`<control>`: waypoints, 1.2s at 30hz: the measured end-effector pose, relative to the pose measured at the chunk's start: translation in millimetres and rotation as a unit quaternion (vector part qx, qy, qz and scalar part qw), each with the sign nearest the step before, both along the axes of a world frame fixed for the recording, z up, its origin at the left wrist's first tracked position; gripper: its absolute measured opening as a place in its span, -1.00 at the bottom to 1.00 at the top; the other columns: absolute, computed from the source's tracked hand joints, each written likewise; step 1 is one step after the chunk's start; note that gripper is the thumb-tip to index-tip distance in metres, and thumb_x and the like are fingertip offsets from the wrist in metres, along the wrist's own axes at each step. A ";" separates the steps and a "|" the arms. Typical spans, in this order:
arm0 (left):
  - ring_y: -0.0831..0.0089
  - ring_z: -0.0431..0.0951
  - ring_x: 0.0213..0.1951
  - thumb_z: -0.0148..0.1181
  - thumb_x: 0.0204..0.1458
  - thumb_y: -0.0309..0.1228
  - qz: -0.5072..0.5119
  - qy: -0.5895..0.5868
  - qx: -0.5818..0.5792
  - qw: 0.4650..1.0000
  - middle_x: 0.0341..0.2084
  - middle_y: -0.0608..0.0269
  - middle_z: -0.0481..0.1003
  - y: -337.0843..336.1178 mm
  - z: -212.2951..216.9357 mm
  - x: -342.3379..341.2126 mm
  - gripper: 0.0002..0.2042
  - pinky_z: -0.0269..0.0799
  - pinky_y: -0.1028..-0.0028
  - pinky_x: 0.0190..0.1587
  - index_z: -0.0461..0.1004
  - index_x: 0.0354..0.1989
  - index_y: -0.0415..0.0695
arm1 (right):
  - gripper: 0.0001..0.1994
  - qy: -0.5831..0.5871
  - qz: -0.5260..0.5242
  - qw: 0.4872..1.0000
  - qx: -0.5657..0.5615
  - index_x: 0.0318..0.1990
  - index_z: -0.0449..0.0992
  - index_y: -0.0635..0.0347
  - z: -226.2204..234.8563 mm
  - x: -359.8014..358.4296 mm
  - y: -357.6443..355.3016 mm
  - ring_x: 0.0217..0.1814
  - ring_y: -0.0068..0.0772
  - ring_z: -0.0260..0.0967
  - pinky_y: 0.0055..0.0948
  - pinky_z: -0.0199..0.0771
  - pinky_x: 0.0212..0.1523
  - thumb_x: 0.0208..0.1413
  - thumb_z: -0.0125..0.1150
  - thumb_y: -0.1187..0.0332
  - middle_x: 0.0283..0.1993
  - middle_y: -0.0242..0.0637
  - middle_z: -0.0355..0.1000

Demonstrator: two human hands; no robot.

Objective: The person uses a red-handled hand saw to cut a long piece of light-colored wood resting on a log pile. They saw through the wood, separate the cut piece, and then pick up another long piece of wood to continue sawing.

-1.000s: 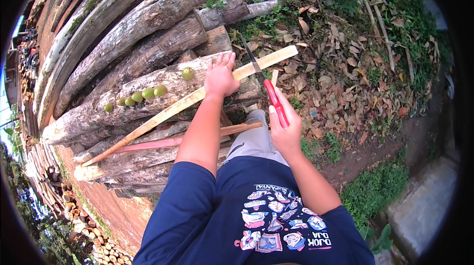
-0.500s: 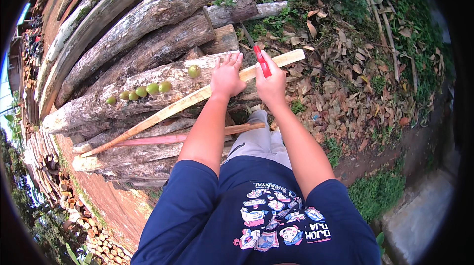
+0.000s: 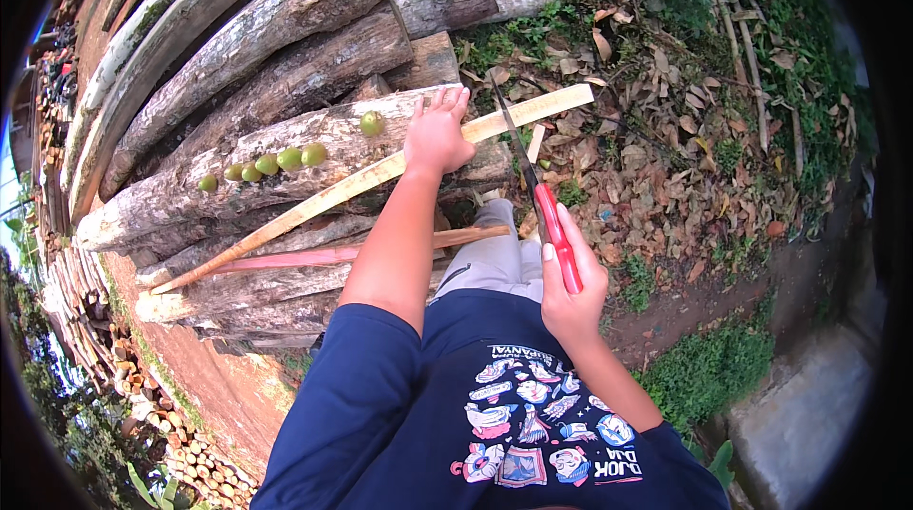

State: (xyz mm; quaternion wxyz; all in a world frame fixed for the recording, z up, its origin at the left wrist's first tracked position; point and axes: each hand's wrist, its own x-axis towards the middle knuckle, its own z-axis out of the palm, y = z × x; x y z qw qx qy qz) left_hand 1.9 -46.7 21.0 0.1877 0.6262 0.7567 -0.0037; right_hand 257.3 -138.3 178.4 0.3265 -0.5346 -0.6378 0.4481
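Note:
My right hand (image 3: 582, 296) is wrapped round the red handle of a handsaw (image 3: 559, 239). The saw's dark blade (image 3: 522, 160) slants up and to the left, lying across a long pale wooden strip (image 3: 380, 173) near its right end. My left hand (image 3: 438, 133) lies over the strip with its fingers stretched out and apart, on a thick log (image 3: 157, 194) beneath. Several green round fruits (image 3: 289, 158) sit in a row on that log, and a single one (image 3: 372, 123) is beside my left fingers.
A reddish-brown strip (image 3: 323, 259) lies on the logs nearer to me. More big logs (image 3: 295, 11) are stacked at the far left. A short pale wood piece (image 3: 536, 143) shows beside the blade, over dry leaves (image 3: 656, 163). Cut logs (image 3: 204, 467) are piled at lower left.
My right hand has drawn the saw back toward me and slightly right, so more of the blade shows across the strip. My left hand has stayed almost in place.

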 end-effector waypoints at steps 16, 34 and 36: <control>0.33 0.14 0.58 0.26 -0.06 -0.30 0.008 0.005 0.010 1.000 0.55 0.33 0.22 -3.5 -4.4 2.7 -0.13 -0.05 0.13 0.63 0.19 0.57 0.00 | -0.50 0.003 0.009 0.998 -0.059 0.44 0.40 0.30 -26.8 -11.3 27.8 -0.19 -0.63 0.51 -0.52 0.54 -0.12 0.38 0.20 0.43 0.08 -0.10 0.65; 0.39 0.08 0.60 0.29 -0.05 -0.22 0.002 0.033 0.011 0.999 0.57 0.38 0.18 -3.0 -1.4 10.2 -0.10 -0.11 0.13 0.64 0.16 0.59 0.03 | -0.55 0.045 -0.017 0.997 -0.057 0.34 0.48 0.37 -123.2 -91.0 128.8 -0.18 -0.42 0.63 -0.37 0.60 -0.10 0.35 0.21 0.41 -0.06 0.02 0.68; 0.39 0.08 0.60 0.30 -0.05 -0.22 0.006 0.025 0.006 1.000 0.57 0.38 0.18 -2.7 -1.5 12.5 -0.10 -0.11 0.13 0.63 0.15 0.59 0.03 | -0.53 0.061 -0.019 0.998 -0.009 0.37 0.46 0.34 -114.3 -75.3 108.1 -0.16 -0.43 0.63 -0.38 0.60 -0.08 0.34 0.20 0.42 -0.03 0.04 0.68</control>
